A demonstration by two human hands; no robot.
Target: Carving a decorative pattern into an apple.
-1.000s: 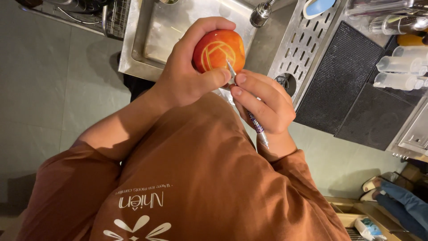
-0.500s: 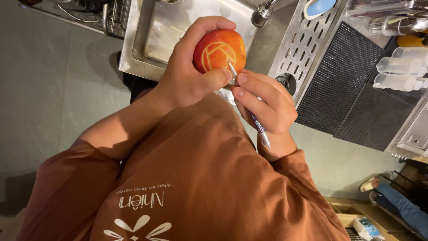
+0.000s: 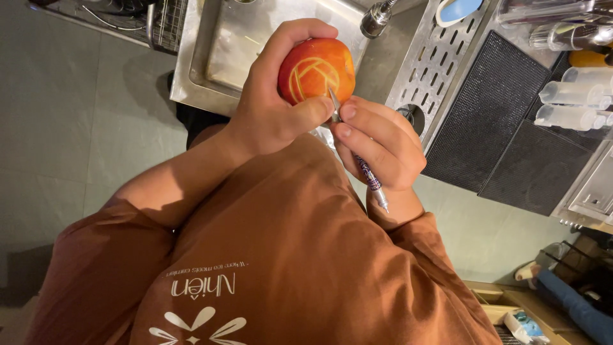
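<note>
My left hand (image 3: 278, 105) wraps around a red-orange apple (image 3: 317, 70) and holds it over the edge of a steel sink (image 3: 217, 51). A pale circular pattern of crossing lines is cut into the apple's skin. My right hand (image 3: 377, 144) pinches a thin carving knife (image 3: 364, 169) with a purple patterned handle, held like a pen. Its blade tip touches the apple at the lower right edge of the pattern. My left thumb rests close to the blade. My brown shirt fills the lower part of the view.
A tap (image 3: 377, 18) stands behind the sink. To the right lie a perforated steel drain plate (image 3: 440, 57), black rubber mats (image 3: 498, 108) and clear plastic bottles (image 3: 571, 105). A wire rack (image 3: 163, 22) sits left of the sink. Another person's blue-clad leg (image 3: 575, 306) shows at lower right.
The hands, apple and knife stay almost where they were; the knife tip has shifted only slightly along the pattern's edge.
</note>
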